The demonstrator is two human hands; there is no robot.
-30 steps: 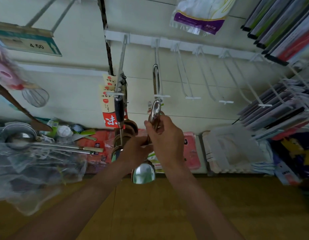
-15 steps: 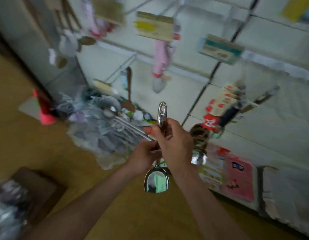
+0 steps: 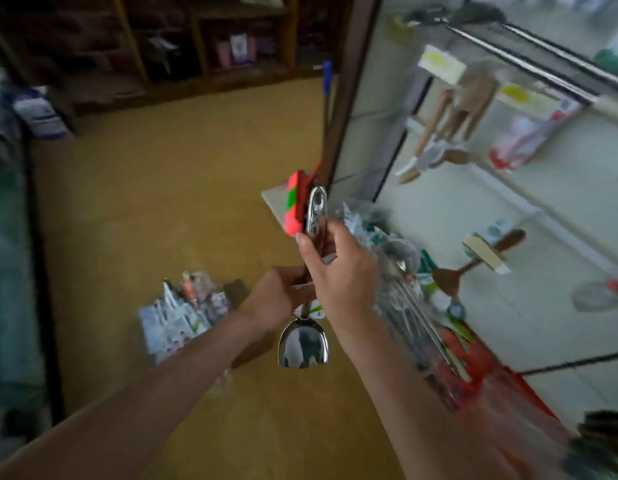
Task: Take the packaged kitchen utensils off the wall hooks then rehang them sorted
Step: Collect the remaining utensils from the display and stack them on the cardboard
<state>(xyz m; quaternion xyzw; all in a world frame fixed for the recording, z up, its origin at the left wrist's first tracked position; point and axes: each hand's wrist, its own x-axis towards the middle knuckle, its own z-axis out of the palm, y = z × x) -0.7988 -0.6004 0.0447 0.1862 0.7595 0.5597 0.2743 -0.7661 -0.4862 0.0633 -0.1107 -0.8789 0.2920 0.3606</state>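
Two hands: scoop [image 3: 302, 344] handle gripped by left hand [image 3: 276, 299] and right hand [image 3: 342, 271].
Next: best laid, perhaps, on blurred floor pile [image 3: 182, 320], bowl down.

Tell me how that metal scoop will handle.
The scoop looks like polished metal: probably stiff, not floppy. Its mirror finish may be slippery, though left hand and right hand both grip it. The bowl likely hangs heavier.

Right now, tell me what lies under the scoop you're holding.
Under the scoop only bare yellow floor shows; a pile of packets lies beside it. The left hand and right hand cover the handle's middle.
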